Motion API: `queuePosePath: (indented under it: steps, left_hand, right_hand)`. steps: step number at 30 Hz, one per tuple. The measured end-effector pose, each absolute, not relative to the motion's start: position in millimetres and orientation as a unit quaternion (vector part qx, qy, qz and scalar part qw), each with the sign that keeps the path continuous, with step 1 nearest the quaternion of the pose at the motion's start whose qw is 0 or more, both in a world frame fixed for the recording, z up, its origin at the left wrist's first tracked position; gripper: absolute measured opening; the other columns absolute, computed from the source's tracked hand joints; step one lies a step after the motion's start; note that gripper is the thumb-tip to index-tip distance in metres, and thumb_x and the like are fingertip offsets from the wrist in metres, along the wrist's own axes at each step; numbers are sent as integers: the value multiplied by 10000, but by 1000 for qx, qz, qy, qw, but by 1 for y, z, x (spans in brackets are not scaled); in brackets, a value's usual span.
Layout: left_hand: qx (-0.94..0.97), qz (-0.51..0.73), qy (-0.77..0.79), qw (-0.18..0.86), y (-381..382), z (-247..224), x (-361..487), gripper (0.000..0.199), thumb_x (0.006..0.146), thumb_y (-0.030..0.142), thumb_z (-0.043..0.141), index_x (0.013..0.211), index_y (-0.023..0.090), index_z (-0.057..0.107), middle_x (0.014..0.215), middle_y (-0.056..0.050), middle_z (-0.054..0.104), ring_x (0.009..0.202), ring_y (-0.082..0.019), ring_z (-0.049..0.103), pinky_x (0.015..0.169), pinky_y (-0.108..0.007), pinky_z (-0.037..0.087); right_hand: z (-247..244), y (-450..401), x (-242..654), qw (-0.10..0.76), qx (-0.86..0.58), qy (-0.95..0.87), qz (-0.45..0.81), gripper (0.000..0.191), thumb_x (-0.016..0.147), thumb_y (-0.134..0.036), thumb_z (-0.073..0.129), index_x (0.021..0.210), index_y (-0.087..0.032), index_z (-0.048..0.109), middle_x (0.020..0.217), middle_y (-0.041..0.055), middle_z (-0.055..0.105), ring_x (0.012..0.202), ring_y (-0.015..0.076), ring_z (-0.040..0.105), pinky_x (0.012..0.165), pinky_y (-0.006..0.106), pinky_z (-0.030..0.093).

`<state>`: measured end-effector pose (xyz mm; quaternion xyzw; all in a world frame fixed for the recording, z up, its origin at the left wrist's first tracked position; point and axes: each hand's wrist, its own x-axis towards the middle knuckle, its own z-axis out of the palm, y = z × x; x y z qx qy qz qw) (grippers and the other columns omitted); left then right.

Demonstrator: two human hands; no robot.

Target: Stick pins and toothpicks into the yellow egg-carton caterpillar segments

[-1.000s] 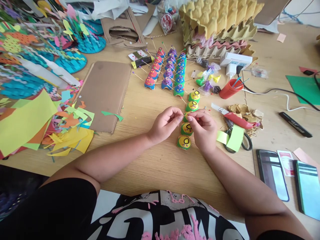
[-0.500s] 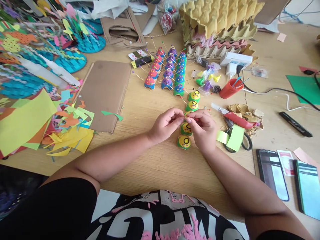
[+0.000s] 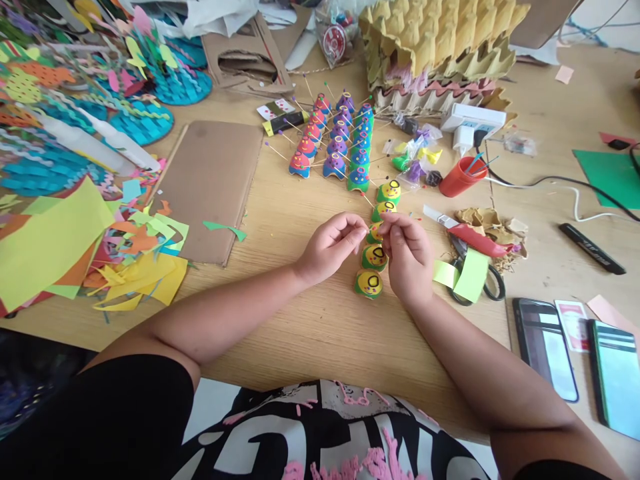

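Note:
My left hand [image 3: 334, 247] is pinched closed just left of a row of small yellow-and-green egg-carton cups. What its fingertips hold, if anything, is too small to make out. My right hand [image 3: 407, 257], also closed with thumb against fingers, hovers over the row's right side and partly covers it. A gap lies between the two hands. The nearest yellow cup [image 3: 369, 284] has a smiling face and a dark ring on it; another cup [image 3: 374, 257] sits behind it. Beyond stand red cups [image 3: 300, 164], purple cups [image 3: 335, 165] and blue-green cups [image 3: 359, 178] with pin-like sticks.
Scissors [image 3: 495, 283] lie under green paper, near a red-handled cutter [image 3: 480, 240]. A red cup [image 3: 463, 177] stands by a power strip [image 3: 473, 119]. Two phones [image 3: 545, 347] are at right. Cardboard [image 3: 210, 193] and paper scraps [image 3: 145, 280] lie left; egg trays [image 3: 440, 33] are stacked behind.
My hands, whose fingertips met over the yellow row, have drawn slightly apart. More of the middle yellow cup now shows between them.

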<state>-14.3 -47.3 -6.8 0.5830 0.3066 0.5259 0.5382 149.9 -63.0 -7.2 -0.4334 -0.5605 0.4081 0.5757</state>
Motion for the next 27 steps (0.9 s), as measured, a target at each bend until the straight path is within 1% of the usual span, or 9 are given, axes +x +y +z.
queuePosePath:
  steps: [2, 5, 7, 11, 16, 19, 22, 24, 27]
  left_hand:
    - [587, 528, 301, 535, -48, -7, -14, 291, 991, 468, 655, 936, 184, 621, 707, 31, 580, 619, -70, 556, 600, -197, 464]
    - [595, 523, 298, 533, -49, -8, -14, 295, 991, 467, 656, 927, 181, 620, 698, 33, 572, 613, -66, 547, 577, -184, 452]
    - [599, 518, 302, 531, -50, -8, -14, 302, 988, 475, 658, 930, 181, 622, 699, 31, 573, 607, -65, 541, 564, -180, 447]
    - [603, 516, 306, 525, -50, -9, -14, 304, 990, 481, 652, 939, 183, 619, 708, 28, 582, 610, -66, 548, 571, -180, 459]
    - [604, 521, 310, 517, -49, -10, -13, 306, 992, 484, 648, 939, 183, 621, 707, 28, 586, 608, -66, 551, 574, -180, 466]
    - [605, 526, 308, 513, -49, -12, -14, 285, 998, 463, 647, 944, 184, 621, 720, 26, 595, 615, -66, 565, 582, -180, 476]
    - [604, 531, 305, 510, -50, -12, -14, 253, 1003, 431, 648, 946, 186, 621, 738, 22, 605, 622, -66, 573, 587, -180, 481]
    - [605, 532, 300, 511, -50, -12, -15, 235, 1007, 415, 647, 948, 188, 621, 733, 25, 600, 623, -63, 573, 590, -177, 481]
    - [606, 530, 298, 514, -50, -12, -14, 232, 1007, 418, 645, 970, 190, 629, 729, 31, 601, 625, -61, 579, 596, -175, 484]
  right_hand:
    - [-5, -66, 150, 564, -437, -583, 389, 241, 1038, -433, 557, 1156, -283, 704, 893, 18, 615, 743, 137, 544, 618, 289, 457]
    - [-2, -68, 150, 561, -431, -607, 362, 199, 977, -428, 678, 1086, -264, 706, 757, -23, 511, 671, 125, 457, 592, 283, 394]
    - [-1, -69, 150, 559, -434, -618, 342, 176, 950, -412, 721, 1028, -256, 704, 702, -44, 444, 643, 121, 412, 587, 286, 365]
    - [-1, -69, 149, 556, -447, -620, 328, 176, 945, -416, 724, 950, -241, 697, 701, -36, 487, 649, 124, 443, 599, 294, 376]
    - [1, -69, 149, 559, -449, -608, 341, 172, 940, -390, 729, 894, -227, 696, 685, -39, 520, 608, 108, 418, 571, 285, 350]
    - [2, -68, 149, 557, -444, -607, 351, 173, 925, -396, 747, 963, -231, 713, 661, -60, 439, 599, 106, 390, 568, 286, 338]
    - [2, -67, 150, 546, -443, -615, 356, 250, 903, -408, 773, 1089, -246, 732, 658, -73, 372, 596, 109, 371, 569, 287, 341]
    - [1, -67, 150, 544, -443, -620, 351, 226, 913, -412, 765, 1073, -253, 747, 661, -64, 415, 608, 113, 409, 585, 292, 375]
    - [-1, -67, 151, 558, -436, -622, 336, 142, 948, -390, 728, 963, -252, 761, 739, -18, 605, 691, 129, 550, 671, 310, 465]
